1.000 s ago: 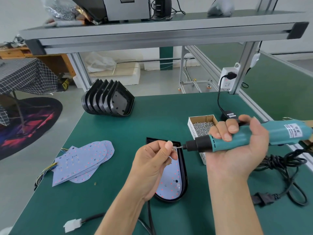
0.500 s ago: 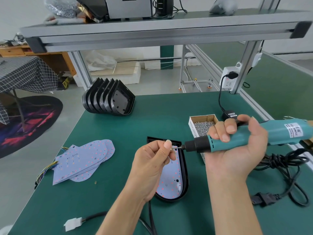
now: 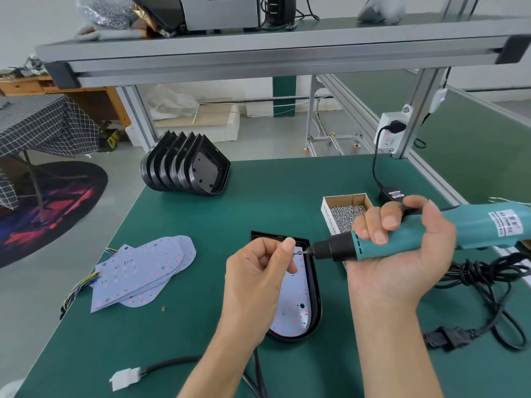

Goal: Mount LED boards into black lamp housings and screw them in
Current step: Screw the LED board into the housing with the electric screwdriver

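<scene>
Bench: green mat under a grey metal shelf frame, as I see it from the head camera.
Left hand: my left hand is raised over the housing, palm turned toward me, thumb and forefinger pinching a small screw at the driver's tip.
Right hand: my right hand is palm-up, fingers wrapped around the teal electric screwdriver, which lies level and points left.
Housing: black lamp housing lies flat beneath both hands with an LED board seated inside.
Spares: loose boards lie to the left; stacked housings stand at the far edge.
Screws: open box just behind the right hand.
</scene>
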`<action>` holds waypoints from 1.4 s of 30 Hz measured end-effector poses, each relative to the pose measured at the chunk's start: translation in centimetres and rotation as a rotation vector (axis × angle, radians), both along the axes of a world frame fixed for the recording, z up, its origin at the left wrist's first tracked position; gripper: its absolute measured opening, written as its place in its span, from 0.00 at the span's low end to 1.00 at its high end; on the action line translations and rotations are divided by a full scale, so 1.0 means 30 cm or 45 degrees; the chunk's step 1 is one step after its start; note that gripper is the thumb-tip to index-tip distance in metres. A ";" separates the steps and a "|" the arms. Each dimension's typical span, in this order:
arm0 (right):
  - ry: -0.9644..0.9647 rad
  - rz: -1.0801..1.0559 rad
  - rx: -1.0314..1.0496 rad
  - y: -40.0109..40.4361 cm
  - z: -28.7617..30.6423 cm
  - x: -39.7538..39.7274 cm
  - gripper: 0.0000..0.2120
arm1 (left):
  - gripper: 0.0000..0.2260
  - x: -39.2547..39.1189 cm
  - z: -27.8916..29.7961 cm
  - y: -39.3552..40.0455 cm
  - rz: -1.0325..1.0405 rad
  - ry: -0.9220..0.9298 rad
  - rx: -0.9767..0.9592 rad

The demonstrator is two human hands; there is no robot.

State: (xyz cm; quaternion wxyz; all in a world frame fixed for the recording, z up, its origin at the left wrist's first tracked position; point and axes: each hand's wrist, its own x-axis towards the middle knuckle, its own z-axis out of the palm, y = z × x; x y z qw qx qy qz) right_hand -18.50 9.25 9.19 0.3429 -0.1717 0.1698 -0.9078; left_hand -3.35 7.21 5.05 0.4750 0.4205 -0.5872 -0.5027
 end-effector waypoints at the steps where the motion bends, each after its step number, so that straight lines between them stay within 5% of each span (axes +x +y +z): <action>1: 0.004 -0.004 0.000 -0.001 -0.001 0.001 0.10 | 0.18 -0.005 0.001 0.006 0.023 -0.003 0.000; 19: -0.034 0.000 0.036 -0.039 -0.031 0.027 0.11 | 0.12 -0.002 -0.020 0.011 0.128 -0.195 -0.070; 22: -0.042 0.007 0.042 -0.061 -0.037 0.027 0.10 | 0.22 0.031 -0.020 -0.002 0.287 -0.233 -0.128; 26: -0.016 -0.007 0.084 -0.106 -0.053 0.015 0.07 | 0.21 0.091 -0.025 -0.033 0.519 -0.226 -0.026; 30: 0.030 -0.010 0.168 -0.161 -0.082 0.020 0.04 | 0.26 0.105 -0.055 -0.062 0.344 -0.584 0.180; 33: 0.074 -0.004 0.215 -0.193 -0.105 0.046 0.03 | 0.21 0.084 -0.086 -0.069 0.202 -0.838 0.214; 37: 0.124 0.002 0.225 -0.209 -0.121 0.074 0.03 | 0.12 0.068 -0.110 -0.080 0.134 -0.886 0.266; 42: 0.152 0.027 0.220 -0.216 -0.125 0.093 0.03 | 0.14 0.066 -0.117 -0.082 0.137 -0.864 0.227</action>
